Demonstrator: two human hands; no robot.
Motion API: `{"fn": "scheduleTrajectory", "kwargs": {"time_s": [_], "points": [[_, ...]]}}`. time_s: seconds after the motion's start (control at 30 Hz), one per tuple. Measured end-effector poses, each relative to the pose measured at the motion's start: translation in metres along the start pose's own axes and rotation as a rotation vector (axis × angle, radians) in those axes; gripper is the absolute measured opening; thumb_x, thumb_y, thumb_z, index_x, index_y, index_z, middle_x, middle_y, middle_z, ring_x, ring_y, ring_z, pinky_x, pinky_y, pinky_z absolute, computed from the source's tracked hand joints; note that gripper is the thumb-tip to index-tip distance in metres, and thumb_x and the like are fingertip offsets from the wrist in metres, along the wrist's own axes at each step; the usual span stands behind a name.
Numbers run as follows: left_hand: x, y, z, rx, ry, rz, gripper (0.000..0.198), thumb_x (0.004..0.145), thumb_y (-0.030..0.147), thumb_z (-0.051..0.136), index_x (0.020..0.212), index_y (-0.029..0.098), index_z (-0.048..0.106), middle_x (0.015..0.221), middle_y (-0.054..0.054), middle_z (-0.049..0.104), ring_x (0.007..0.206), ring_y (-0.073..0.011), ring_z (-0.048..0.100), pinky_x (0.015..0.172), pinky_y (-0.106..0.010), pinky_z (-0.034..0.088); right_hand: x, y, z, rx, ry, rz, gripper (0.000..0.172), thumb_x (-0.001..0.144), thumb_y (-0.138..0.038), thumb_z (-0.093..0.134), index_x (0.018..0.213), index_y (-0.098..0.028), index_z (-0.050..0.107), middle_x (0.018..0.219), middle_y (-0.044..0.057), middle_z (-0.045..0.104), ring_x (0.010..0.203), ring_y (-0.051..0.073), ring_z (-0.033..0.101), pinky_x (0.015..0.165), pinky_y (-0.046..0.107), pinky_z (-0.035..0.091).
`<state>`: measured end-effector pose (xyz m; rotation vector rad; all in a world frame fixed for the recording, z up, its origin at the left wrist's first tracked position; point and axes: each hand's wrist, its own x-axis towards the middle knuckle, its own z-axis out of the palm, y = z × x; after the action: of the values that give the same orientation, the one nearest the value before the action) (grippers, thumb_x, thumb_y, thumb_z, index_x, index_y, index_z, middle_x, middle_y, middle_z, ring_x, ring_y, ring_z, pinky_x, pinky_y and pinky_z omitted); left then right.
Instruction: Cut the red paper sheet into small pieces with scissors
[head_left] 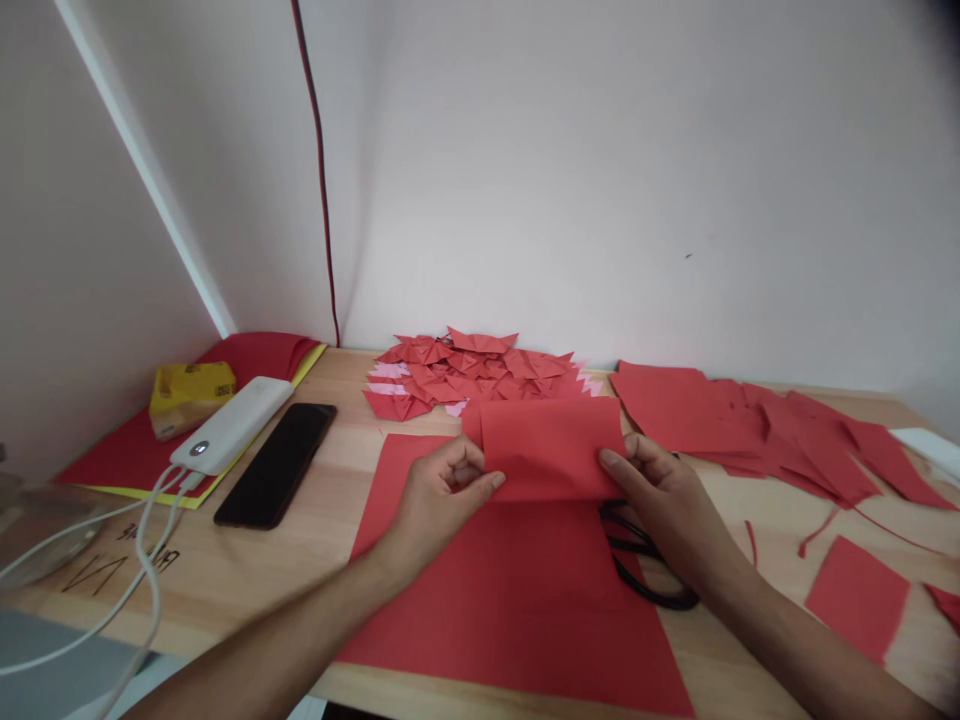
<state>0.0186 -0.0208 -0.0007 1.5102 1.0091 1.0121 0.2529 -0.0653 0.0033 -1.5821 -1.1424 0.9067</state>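
Note:
My left hand point(442, 495) pinches the left edge of a folded red paper point(551, 440), fingers curled round it. On the paper's right edge sits my right hand point(664, 495), thumb on top and fingers closed under it. The folded paper is held just above a large red sheet point(510, 600) lying flat on the wooden table point(300, 540). Black-handled scissors point(649, 575) lie under my right wrist, partly hidden.
A pile of folded red paper shapes point(465, 375) sits by the wall. Loose red sheets and scraps point(765, 430) spread to the right. At left lie a black phone point(277, 465), a white power bank point(232, 425) with cables, a yellow tissue pack point(191, 395).

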Motion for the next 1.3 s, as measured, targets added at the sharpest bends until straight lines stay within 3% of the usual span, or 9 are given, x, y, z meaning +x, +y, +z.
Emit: {"fn": "scheduleTrajectory", "kwargs": {"time_s": [0.13, 0.3, 0.43, 0.5, 0.63, 0.77, 0.93, 1.17, 1.3], "points": [[0.001, -0.001, 0.000, -0.100, -0.012, -0.021, 0.025, 0.076, 0.023, 0.069, 0.088, 0.021, 0.046, 0.059, 0.010, 0.041, 0.053, -0.0071, 0.037, 0.053, -0.019, 0.029, 0.001, 0.004, 0.000, 0.084, -0.014, 0.009, 0.030, 0.082, -0.047, 0.065, 0.073, -0.023, 0.049, 0.064, -0.003, 0.054, 0.055, 0.012, 0.047, 0.050, 0.023, 0.041], [-0.002, 0.003, -0.002, -0.087, -0.037, 0.000, 0.058, 0.082, 0.023, 0.065, 0.134, 0.027, 0.040, 0.065, 0.009, 0.041, 0.056, -0.0073, 0.036, 0.056, -0.020, 0.031, 0.002, 0.004, 0.002, 0.204, -0.040, -0.005, 0.027, 0.081, -0.044, 0.069, 0.080, -0.024, 0.052, 0.070, -0.003, 0.055, 0.060, 0.012, 0.051, 0.052, 0.021, 0.043], [-0.003, 0.003, -0.004, -0.039, -0.057, 0.047, 0.076, 0.085, 0.022, 0.063, 0.150, 0.032, 0.025, 0.066, 0.009, 0.039, 0.057, -0.0081, 0.033, 0.056, -0.020, 0.031, 0.001, -0.001, 0.002, 0.232, -0.032, -0.021, 0.028, 0.079, -0.044, 0.071, 0.095, -0.025, 0.057, 0.076, -0.002, 0.061, 0.069, 0.014, 0.058, 0.061, 0.022, 0.048], [-0.003, 0.001, -0.005, 0.002, -0.057, 0.085, 0.077, 0.086, 0.022, 0.062, 0.151, 0.033, 0.024, 0.066, 0.008, 0.039, 0.058, -0.0084, 0.033, 0.056, -0.020, 0.032, 0.001, -0.003, 0.001, 0.214, -0.038, -0.010, 0.037, 0.079, -0.046, 0.070, 0.107, -0.026, 0.057, 0.073, -0.002, 0.060, 0.070, 0.016, 0.059, 0.062, 0.023, 0.050], [-0.003, -0.002, -0.007, 0.146, -0.041, 0.207, 0.061, 0.087, 0.022, 0.061, 0.144, 0.033, 0.043, 0.067, 0.007, 0.044, 0.060, -0.0083, 0.036, 0.059, -0.019, 0.037, 0.002, -0.002, -0.001, 0.175, -0.085, 0.044, 0.039, 0.081, -0.047, 0.068, 0.112, -0.024, 0.060, 0.069, -0.002, 0.062, 0.062, 0.016, 0.059, 0.056, 0.024, 0.049], [-0.005, -0.001, -0.009, 0.247, -0.040, 0.292, 0.048, 0.088, 0.020, 0.061, 0.135, 0.030, 0.057, 0.080, 0.002, 0.065, 0.068, -0.0100, 0.053, 0.069, -0.021, 0.046, 0.003, 0.003, -0.001, 0.342, -0.190, 0.100, 0.041, 0.083, -0.045, 0.068, 0.118, -0.026, 0.060, 0.088, 0.002, 0.071, 0.074, 0.019, 0.067, 0.065, 0.029, 0.054], [-0.007, 0.001, -0.009, 0.278, -0.102, 0.389, 0.035, 0.089, 0.016, 0.059, 0.121, 0.028, 0.068, 0.110, -0.003, 0.074, 0.095, -0.0147, 0.067, 0.087, -0.024, 0.049, 0.005, 0.007, -0.004, 0.252, -0.137, 0.054, 0.022, 0.082, -0.044, 0.068, 0.092, -0.025, 0.069, 0.092, 0.002, 0.073, 0.081, 0.020, 0.068, 0.072, 0.029, 0.054], [-0.006, 0.005, -0.008, 0.286, -0.183, 0.353, 0.030, 0.087, 0.018, 0.061, 0.115, 0.023, 0.072, 0.103, -0.005, 0.076, 0.084, -0.0147, 0.068, 0.077, -0.024, 0.052, 0.008, 0.008, -0.008, 0.090, -0.110, -0.116, 0.021, 0.084, -0.043, 0.065, 0.090, -0.024, 0.069, 0.093, 0.003, 0.072, 0.084, 0.021, 0.065, 0.073, 0.030, 0.052], [-0.006, 0.006, -0.010, 0.315, -0.214, 0.293, 0.031, 0.088, 0.023, 0.063, 0.117, 0.027, 0.070, 0.110, -0.003, 0.074, 0.093, -0.0164, 0.066, 0.084, -0.026, 0.051, 0.005, 0.009, -0.006, 0.026, -0.127, -0.151, 0.022, 0.086, -0.044, 0.062, 0.086, -0.023, 0.068, 0.086, 0.002, 0.069, 0.081, 0.020, 0.063, 0.071, 0.029, 0.050]]}}
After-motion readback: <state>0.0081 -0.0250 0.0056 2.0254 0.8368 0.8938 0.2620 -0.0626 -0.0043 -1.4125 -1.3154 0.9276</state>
